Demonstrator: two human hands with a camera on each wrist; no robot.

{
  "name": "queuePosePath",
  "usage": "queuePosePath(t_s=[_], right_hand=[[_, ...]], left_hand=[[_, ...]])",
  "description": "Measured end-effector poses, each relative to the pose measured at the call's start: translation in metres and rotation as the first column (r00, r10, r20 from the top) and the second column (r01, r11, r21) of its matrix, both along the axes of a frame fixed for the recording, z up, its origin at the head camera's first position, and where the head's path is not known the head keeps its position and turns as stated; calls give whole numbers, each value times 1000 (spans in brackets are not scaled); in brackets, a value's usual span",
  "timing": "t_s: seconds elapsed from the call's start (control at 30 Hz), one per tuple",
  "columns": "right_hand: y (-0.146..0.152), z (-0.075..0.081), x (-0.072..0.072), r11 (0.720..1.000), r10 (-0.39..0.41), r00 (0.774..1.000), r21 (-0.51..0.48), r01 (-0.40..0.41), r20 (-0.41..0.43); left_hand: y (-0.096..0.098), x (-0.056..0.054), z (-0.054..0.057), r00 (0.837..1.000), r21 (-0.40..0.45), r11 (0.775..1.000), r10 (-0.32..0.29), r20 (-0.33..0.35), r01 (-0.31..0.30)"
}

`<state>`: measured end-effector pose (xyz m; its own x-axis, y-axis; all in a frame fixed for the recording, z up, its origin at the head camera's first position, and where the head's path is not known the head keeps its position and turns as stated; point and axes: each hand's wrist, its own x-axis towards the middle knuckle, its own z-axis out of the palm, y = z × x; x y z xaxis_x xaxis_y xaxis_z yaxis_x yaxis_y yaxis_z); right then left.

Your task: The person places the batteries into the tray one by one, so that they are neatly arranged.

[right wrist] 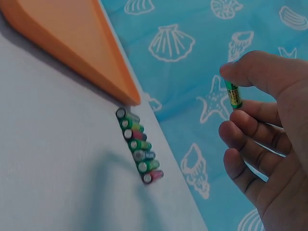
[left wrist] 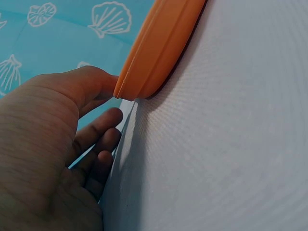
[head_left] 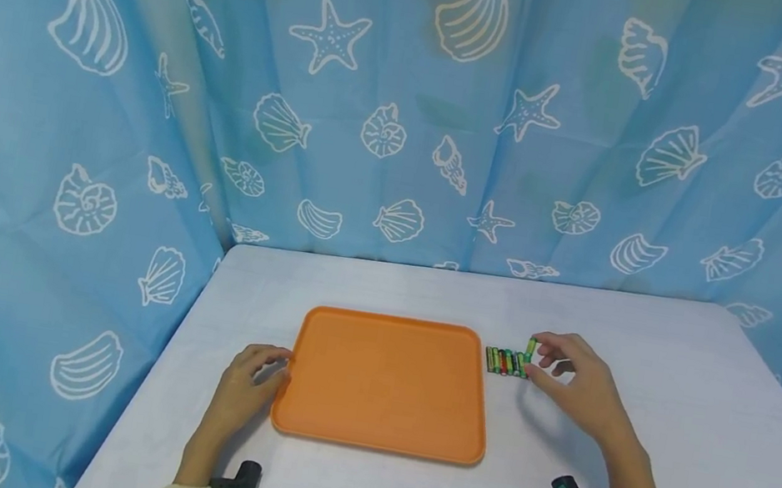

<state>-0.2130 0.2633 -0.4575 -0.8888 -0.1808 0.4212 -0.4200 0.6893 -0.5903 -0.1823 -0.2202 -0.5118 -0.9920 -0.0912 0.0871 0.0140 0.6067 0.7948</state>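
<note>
Apparently, work is early: the right hand [head_left: 578,386] pinches one small green-and-yellow cylindrical battery [right wrist: 233,94], while seven multicoloured cylindrical batteries [right wrist: 140,144] are left, lined up just beside the rectangular orange plastic tray [head_left: 385,385], between its two and three o'clock. The left hand [head_left: 245,382], relaxed, merely touches the tray's rim at nine o'clock. The held battery's print is illegible.

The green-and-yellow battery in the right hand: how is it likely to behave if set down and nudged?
The green-and-yellow battery would probably roll sideways, given its round cylinder shape. It looks stiff, showing no bend while the right hand pinches it. Stood on end, its slim body may tip easily.
</note>
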Motion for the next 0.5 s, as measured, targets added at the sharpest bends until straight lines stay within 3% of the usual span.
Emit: queuePosePath(t_s=[0.5], right_hand=[[-31, 8, 5, 998, 42, 999, -37, -43, -33]], left_hand=[[0, 0, 3, 1000, 3, 1000, -25, 9, 25]])
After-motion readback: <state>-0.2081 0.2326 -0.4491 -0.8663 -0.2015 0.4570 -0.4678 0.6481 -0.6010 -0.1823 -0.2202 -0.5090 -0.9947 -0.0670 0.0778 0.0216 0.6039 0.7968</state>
